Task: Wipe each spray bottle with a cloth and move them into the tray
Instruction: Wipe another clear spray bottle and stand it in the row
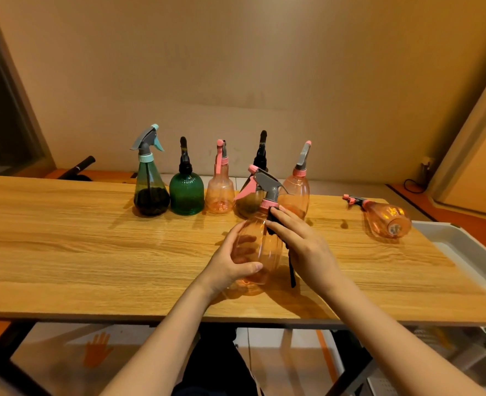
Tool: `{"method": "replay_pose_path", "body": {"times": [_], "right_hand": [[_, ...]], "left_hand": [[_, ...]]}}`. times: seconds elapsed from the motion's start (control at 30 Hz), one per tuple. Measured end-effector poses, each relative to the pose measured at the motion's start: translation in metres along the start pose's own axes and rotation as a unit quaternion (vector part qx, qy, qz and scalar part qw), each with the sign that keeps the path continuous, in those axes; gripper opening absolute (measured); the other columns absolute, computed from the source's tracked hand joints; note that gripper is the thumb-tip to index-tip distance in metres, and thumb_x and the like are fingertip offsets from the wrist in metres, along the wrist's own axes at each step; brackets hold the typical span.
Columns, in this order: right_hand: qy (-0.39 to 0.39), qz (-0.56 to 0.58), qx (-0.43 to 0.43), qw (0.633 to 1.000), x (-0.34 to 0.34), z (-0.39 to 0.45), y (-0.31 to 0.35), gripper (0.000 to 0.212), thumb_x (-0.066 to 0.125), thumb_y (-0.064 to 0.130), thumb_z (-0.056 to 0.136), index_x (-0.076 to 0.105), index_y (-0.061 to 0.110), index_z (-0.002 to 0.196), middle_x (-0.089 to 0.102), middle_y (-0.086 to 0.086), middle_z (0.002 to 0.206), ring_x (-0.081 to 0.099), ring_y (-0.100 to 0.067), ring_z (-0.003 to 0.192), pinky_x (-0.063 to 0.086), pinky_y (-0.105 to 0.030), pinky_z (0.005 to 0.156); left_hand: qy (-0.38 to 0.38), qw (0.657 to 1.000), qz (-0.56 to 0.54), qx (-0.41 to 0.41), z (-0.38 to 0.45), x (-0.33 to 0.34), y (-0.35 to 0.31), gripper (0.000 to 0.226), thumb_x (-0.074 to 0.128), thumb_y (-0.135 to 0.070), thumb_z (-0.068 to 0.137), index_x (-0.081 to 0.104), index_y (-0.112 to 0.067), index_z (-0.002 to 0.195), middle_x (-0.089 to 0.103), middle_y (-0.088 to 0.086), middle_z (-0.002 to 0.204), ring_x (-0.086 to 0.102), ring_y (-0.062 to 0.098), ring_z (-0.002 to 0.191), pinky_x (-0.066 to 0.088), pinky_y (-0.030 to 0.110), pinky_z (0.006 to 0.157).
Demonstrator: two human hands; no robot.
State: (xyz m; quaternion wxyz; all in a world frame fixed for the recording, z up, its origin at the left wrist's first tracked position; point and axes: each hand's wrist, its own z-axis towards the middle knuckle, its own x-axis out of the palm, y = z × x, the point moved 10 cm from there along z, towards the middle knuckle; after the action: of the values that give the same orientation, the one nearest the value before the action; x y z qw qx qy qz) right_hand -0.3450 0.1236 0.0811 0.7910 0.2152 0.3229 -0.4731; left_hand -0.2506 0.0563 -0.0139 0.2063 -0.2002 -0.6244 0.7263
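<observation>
An orange spray bottle point(260, 247) with a grey and pink trigger head stands upright near the table's middle. My left hand point(230, 262) grips its lower body from the left, fingers curled round it. My right hand point(301, 247) presses a dark cloth point(276, 222) against the bottle's shoulder, and a strip of the cloth hangs down by the wrist. A white tray point(464, 247) sits at the table's right end. Another orange bottle point(386, 217) lies on its side just left of the tray.
Along the back of the wooden table point(93, 247) stand a tall teal bottle point(150, 181), a round green bottle point(186, 192), a pale orange bottle point(220, 190), a dark bottle point(253, 192) and an orange bottle point(297, 187). A wall rises behind them.
</observation>
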Motion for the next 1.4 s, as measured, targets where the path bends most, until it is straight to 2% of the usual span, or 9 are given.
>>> {"method": "replay_pose_path", "body": {"times": [0.2, 0.43, 0.53, 0.63, 0.8, 0.93, 1.13, 1.27, 1.4], "right_hand": [[-0.023, 0.030, 0.028, 0.999, -0.002, -0.008, -0.003, 0.065, 0.064, -0.026, 0.067, 0.056, 0.004, 0.124, 0.048, -0.012, 0.135, 0.040, -0.023, 0.128, 0.034, -0.037, 0.104], [-0.050, 0.117, 0.069, 0.989, -0.001, -0.013, -0.007, 0.040, 0.048, 0.008, 0.087, 0.055, 0.007, 0.126, 0.045, -0.005, 0.137, 0.040, -0.017, 0.129, 0.033, -0.026, 0.106], [-0.037, 0.137, 0.070, 0.987, 0.006, -0.013, -0.003, 0.047, 0.054, -0.005, 0.081, 0.055, 0.007, 0.126, 0.045, -0.007, 0.138, 0.038, -0.016, 0.131, 0.030, -0.023, 0.109], [-0.034, 0.136, 0.067, 0.988, 0.005, -0.011, -0.003, 0.050, 0.055, -0.008, 0.078, 0.056, 0.006, 0.125, 0.047, -0.007, 0.137, 0.038, -0.016, 0.130, 0.029, -0.021, 0.109], [-0.079, 0.101, 0.086, 0.988, -0.008, 0.000, -0.015, 0.042, 0.049, -0.002, 0.084, 0.056, 0.005, 0.125, 0.047, -0.007, 0.136, 0.039, -0.016, 0.130, 0.032, -0.025, 0.108], [-0.033, 0.124, 0.081, 0.988, 0.009, 0.005, 0.002, 0.047, 0.041, 0.023, 0.085, 0.053, 0.007, 0.128, 0.044, -0.007, 0.139, 0.039, -0.021, 0.131, 0.034, -0.035, 0.106], [-0.045, 0.118, 0.032, 0.991, 0.003, -0.001, 0.012, 0.043, 0.043, 0.009, 0.085, 0.053, 0.005, 0.126, 0.046, -0.008, 0.136, 0.039, -0.018, 0.130, 0.029, -0.025, 0.110], [-0.138, 0.097, 0.031, 0.985, -0.043, 0.019, 0.000, 0.040, 0.045, -0.001, 0.084, 0.055, 0.001, 0.123, 0.047, -0.008, 0.132, 0.044, -0.017, 0.125, 0.035, -0.026, 0.107], [-0.107, 0.112, 0.010, 0.988, -0.062, 0.062, 0.003, 0.035, 0.053, -0.001, 0.087, 0.058, 0.002, 0.121, 0.050, -0.010, 0.132, 0.046, -0.020, 0.124, 0.039, -0.029, 0.104]], "left_hand": [[0.012, 0.999, 0.037, -0.011, 0.004, 0.000, 0.001, 0.086, 0.077, -0.047, 0.052, 0.029, -0.061, 0.122, 0.026, -0.003, 0.147, 0.035, 0.018, 0.133, 0.047, 0.033, 0.101], [0.036, 0.999, 0.023, -0.015, 0.003, -0.012, -0.008, 0.090, 0.075, -0.039, 0.059, 0.026, -0.049, 0.134, 0.039, 0.001, 0.144, 0.046, 0.011, 0.126, 0.048, 0.026, 0.097], [-0.021, 0.991, 0.134, -0.017, 0.008, -0.017, -0.007, 0.102, 0.079, -0.055, 0.051, 0.025, -0.044, 0.136, 0.037, -0.002, 0.145, 0.042, 0.015, 0.130, 0.043, 0.032, 0.104], [-0.073, 0.984, 0.164, -0.005, 0.007, -0.025, -0.009, 0.099, 0.082, -0.048, 0.055, 0.032, -0.036, 0.139, 0.042, -0.001, 0.142, 0.043, 0.017, 0.128, 0.043, 0.031, 0.100], [-0.039, 0.990, 0.133, -0.016, 0.002, -0.025, -0.012, 0.083, 0.081, -0.034, 0.066, 0.032, -0.035, 0.133, 0.048, -0.005, 0.132, 0.047, 0.017, 0.125, 0.044, 0.034, 0.102], [-0.007, 0.993, 0.114, -0.029, 0.000, -0.018, -0.008, 0.101, 0.083, -0.038, 0.061, 0.023, -0.035, 0.141, 0.044, -0.009, 0.135, 0.046, 0.010, 0.125, 0.044, 0.029, 0.101], [-0.075, 0.990, 0.115, -0.017, -0.003, -0.028, -0.003, 0.112, 0.083, -0.052, 0.047, 0.029, -0.030, 0.143, 0.052, -0.007, 0.132, 0.051, 0.013, 0.122, 0.046, 0.039, 0.102], [-0.069, 0.984, 0.166, -0.009, 0.000, -0.028, -0.004, 0.096, 0.088, -0.027, 0.063, 0.025, -0.040, 0.133, 0.046, -0.006, 0.133, 0.044, 0.015, 0.126, 0.039, 0.030, 0.101], [-0.053, 0.975, 0.216, 0.010, 0.006, -0.021, -0.011, 0.097, 0.086, -0.020, 0.066, 0.024, -0.038, 0.139, 0.046, -0.005, 0.133, 0.043, 0.013, 0.125, 0.038, 0.028, 0.099]]}}
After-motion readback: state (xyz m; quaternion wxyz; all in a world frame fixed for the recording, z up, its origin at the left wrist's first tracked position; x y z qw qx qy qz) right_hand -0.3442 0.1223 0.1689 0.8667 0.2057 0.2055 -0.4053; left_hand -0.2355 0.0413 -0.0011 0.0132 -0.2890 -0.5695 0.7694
